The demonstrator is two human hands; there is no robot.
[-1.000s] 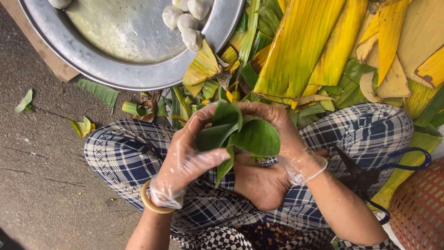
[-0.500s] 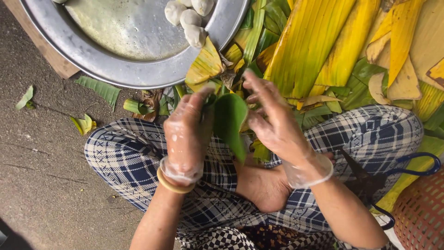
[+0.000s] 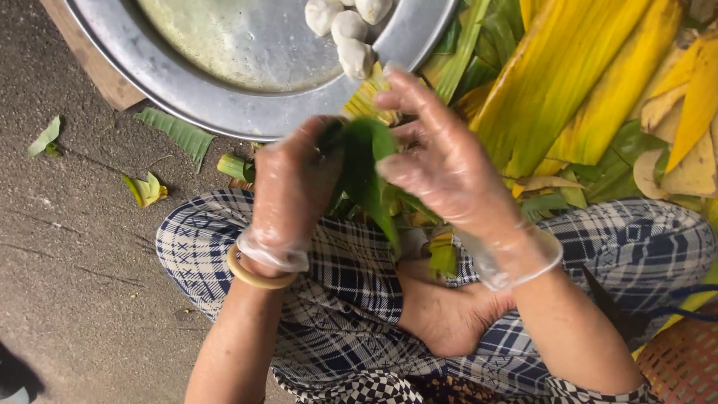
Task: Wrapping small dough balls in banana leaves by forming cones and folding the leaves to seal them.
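I am pinching a folded green leaf (image 3: pixel 368 172) between my left hand (image 3: pixel 292 191) and right hand (image 3: pixel 449 168), both closed on it. The fold looks half made, not yet sealed. Dough balls (image 3: pixel 348 26) are waiting in the tray (image 3: pixel 224 105) beyond my fingers.

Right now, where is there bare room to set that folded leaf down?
The ground left of the checked trousers is bare but for leaf scraps. The metal tray has open room beside its dough balls. The banana leaves at right are crowded.
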